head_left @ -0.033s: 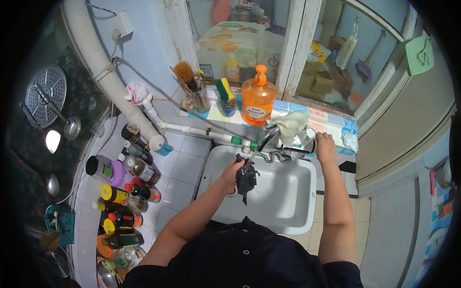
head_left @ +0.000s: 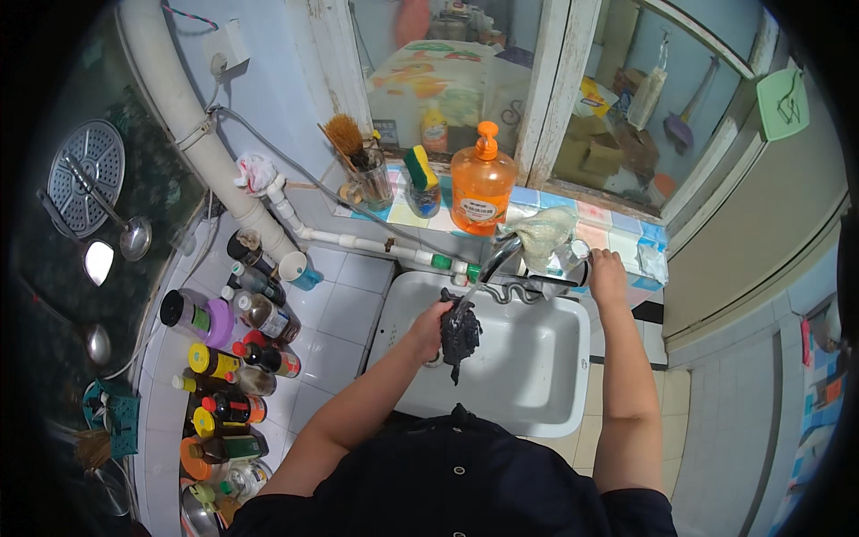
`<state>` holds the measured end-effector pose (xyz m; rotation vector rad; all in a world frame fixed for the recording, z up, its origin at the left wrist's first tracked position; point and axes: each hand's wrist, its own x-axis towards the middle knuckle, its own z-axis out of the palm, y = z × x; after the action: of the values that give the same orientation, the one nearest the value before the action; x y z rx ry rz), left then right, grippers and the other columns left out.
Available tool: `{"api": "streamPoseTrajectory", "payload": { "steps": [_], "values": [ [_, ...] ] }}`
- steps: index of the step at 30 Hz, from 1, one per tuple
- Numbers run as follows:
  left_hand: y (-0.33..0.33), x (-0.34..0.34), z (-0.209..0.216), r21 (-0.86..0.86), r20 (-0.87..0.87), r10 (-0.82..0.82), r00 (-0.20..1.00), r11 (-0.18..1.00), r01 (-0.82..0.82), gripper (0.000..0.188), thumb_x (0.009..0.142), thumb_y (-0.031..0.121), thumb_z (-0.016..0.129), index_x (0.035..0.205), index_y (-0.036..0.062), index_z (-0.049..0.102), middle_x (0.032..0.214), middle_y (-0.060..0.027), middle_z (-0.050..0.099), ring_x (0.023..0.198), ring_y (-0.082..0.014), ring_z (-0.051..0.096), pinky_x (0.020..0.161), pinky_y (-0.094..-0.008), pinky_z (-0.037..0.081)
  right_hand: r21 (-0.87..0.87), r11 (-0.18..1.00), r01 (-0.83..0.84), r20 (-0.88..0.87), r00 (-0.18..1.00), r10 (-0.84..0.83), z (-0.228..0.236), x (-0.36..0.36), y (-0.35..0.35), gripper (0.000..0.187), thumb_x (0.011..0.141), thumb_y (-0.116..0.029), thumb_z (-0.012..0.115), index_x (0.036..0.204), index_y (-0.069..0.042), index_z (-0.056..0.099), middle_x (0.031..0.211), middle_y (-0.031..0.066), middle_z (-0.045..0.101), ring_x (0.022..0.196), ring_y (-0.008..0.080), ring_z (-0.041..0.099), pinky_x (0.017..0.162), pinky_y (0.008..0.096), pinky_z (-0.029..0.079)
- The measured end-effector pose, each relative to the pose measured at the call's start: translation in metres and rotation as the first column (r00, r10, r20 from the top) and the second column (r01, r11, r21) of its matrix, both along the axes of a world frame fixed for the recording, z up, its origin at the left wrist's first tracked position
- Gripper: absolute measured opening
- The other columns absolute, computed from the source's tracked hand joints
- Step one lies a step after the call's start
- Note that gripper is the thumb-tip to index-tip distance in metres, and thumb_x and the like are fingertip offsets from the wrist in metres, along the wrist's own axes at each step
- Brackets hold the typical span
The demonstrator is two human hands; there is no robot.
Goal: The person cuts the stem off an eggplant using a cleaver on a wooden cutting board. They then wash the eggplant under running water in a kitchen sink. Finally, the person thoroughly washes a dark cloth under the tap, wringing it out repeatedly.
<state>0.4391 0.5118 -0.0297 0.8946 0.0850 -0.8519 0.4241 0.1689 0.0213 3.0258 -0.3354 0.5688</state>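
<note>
My left hand (head_left: 429,331) is closed on a black, crumpled, wet-looking thing (head_left: 461,336) above the white sink (head_left: 528,394); I cannot tell what kind of thing it is. A thin stream of water falls onto it from the curved metal faucet (head_left: 497,259). To the right, my right hand (head_left: 608,273) has its fingers curled at the tiled ledge, beside the dark end of the faucet fitting; what they grip is hidden. A pale, wrinkled cloth (head_left: 541,234) drapes over the faucet, and a small clear container (head_left: 575,253) stands beside it.
An orange pump bottle (head_left: 483,183), a yellow-green sponge (head_left: 420,170) and a glass of brushes (head_left: 367,179) line the sill. Many sauce bottles (head_left: 261,358) crowd the left counter. A white pipe (head_left: 349,240) runs behind the sink. Ladles (head_left: 134,237) hang at left.
</note>
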Motion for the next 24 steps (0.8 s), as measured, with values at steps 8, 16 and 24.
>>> {"api": "streamPoseTrajectory", "payload": {
  "steps": [8, 16, 24],
  "values": [
    [0.0, -0.012, -0.007, -0.034, 0.048, 0.094, 0.994, 0.995, -0.092, 0.034, 0.081, 0.004, 0.043, 0.115, 0.004, 0.047, 0.099, -0.0122, 0.058, 0.087, -0.0226, 0.06, 0.076, -0.0353, 0.051, -0.017, 0.996, 0.083, -0.097, 0.992, -0.084, 0.003, -0.004, 0.027, 0.012, 0.076, -0.007, 0.049, 0.076, -0.003, 0.061, 0.072, 0.018, 0.064, 0.067, 0.0312, 0.064, 0.064, 0.0406, 0.051],
    [-0.006, -0.023, -0.021, 0.157, 0.255, 0.073, 0.964, 0.981, -0.116, 0.038, 0.08, -0.002, 0.048, 0.117, 0.0024, 0.041, 0.095, -0.0104, 0.058, 0.083, -0.02, 0.061, 0.073, -0.0337, 0.052, 0.426, 0.882, 0.202, 0.003, 0.974, -0.224, -0.014, -0.009, 0.039, 0.033, 0.085, -0.022, 0.05, 0.108, 0.002, 0.053, 0.085, 0.0217, 0.062, 0.083, 0.0316, 0.062, 0.07, 0.0386, 0.049],
    [-0.017, -0.029, -0.021, 0.36, 0.493, -0.069, 0.867, 0.924, -0.131, 0.033, 0.079, 0.01, 0.063, 0.107, 0.0025, 0.046, 0.092, -0.0055, 0.057, 0.081, -0.0118, 0.057, 0.071, -0.0273, 0.048, 0.863, 0.307, -0.402, 0.28, 0.885, 0.372, -0.062, -0.077, 0.152, 0.066, 0.079, -0.022, 0.066, 0.134, -0.008, 0.031, 0.114, 0.012, 0.052, 0.109, 0.0242, 0.047, 0.091, 0.0337, 0.037]
  ]
}}
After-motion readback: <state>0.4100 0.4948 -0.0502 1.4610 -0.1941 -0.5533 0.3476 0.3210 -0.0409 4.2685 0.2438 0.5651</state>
